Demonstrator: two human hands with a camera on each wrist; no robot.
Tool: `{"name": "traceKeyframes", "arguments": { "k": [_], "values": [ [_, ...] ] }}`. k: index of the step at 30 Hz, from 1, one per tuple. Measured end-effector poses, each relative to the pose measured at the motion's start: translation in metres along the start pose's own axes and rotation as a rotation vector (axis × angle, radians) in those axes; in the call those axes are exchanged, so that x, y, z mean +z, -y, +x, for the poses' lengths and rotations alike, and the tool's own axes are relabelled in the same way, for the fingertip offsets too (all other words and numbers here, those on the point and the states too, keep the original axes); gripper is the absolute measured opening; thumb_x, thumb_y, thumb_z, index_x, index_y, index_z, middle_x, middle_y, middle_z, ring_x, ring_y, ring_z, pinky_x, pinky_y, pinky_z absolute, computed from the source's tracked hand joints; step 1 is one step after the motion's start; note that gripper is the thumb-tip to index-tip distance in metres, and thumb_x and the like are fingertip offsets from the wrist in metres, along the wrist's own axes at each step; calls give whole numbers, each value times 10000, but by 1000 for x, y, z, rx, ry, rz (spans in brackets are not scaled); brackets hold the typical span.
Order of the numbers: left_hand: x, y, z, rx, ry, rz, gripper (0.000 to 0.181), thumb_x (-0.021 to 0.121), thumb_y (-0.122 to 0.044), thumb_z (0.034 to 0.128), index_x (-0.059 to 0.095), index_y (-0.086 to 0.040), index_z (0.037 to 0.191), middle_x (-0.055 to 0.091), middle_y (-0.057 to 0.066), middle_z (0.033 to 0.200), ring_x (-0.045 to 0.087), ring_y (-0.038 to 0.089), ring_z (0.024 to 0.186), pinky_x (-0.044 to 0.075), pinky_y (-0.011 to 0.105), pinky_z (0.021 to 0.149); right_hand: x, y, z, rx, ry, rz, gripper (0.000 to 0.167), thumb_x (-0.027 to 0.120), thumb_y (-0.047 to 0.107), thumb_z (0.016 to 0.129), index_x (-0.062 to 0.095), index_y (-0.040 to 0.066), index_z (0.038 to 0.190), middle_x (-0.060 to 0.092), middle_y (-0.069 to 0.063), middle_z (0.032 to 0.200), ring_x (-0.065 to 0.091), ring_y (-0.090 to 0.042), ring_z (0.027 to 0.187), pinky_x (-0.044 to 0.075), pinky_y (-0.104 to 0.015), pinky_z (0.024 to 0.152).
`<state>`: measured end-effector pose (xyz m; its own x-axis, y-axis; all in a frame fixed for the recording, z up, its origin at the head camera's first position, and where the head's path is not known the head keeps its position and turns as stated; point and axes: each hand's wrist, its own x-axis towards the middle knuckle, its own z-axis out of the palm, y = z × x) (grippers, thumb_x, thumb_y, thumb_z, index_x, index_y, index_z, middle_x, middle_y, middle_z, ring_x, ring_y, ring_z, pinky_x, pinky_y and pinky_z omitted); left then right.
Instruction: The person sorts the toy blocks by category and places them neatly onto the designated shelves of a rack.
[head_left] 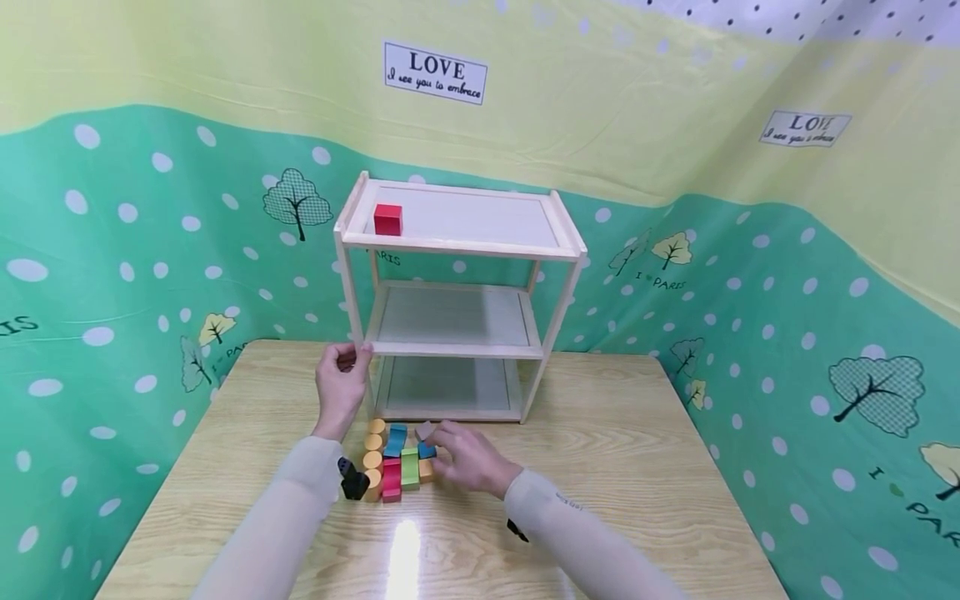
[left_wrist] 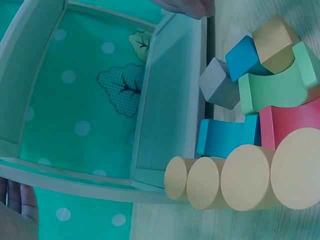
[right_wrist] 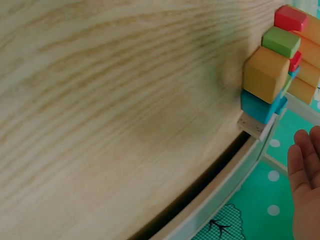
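My left hand [head_left: 341, 387] is at the shelf's left front post, with fingertips at the wood near the middle tier; the shelf rail partly hides them in the left wrist view. Over the right side of a block group hovers my right hand [head_left: 471, 458], its fingers extended and nothing held. Nearest to it are a grey cube [left_wrist: 220, 82], a blue cube [left_wrist: 246, 57] and a yellow-orange cube [right_wrist: 265, 75]. Curved-top blocks in green [left_wrist: 275, 92], red [left_wrist: 295, 120] and blue [left_wrist: 227, 137] lie beside them. Several yellow-orange cylinders [left_wrist: 247, 177] line the left edge.
A white three-tier shelf [head_left: 457, 351] stands behind the blocks at the back of the wooden table [head_left: 600, 467]. One red cube [head_left: 388, 220] sits on its top tier, at the left. Green and yellow patterned cloth [head_left: 187, 208] hangs around the table.
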<state>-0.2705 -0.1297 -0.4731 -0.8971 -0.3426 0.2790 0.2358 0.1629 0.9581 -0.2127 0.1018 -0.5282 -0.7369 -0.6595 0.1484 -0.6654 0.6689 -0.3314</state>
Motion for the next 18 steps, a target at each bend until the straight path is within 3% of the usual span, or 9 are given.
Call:
{"name": "traceKeyframes", "arguments": {
  "k": [13, 18],
  "values": [
    [0, 4, 1, -9, 7, -4, 459, 633, -415, 907, 565, -10, 1112, 582, 98, 1013, 539, 178, 890, 453, 194, 724, 15, -4, -3, -50, -22, -38, 240, 650, 214, 894, 659, 136, 1120, 610, 55, 1089, 562, -68, 996, 471, -213, 875],
    [0, 4, 1, -2, 7, -9, 452, 634, -401, 910, 567, -1, 1112, 584, 107, 1014, 541, 183, 889, 453, 178, 717, 21, -3, -2, -32, -17, -45, 246, 660, 213, 879, 664, 152, 1118, 600, 67, 1100, 558, -67, 1011, 467, -219, 888]
  ]
}}
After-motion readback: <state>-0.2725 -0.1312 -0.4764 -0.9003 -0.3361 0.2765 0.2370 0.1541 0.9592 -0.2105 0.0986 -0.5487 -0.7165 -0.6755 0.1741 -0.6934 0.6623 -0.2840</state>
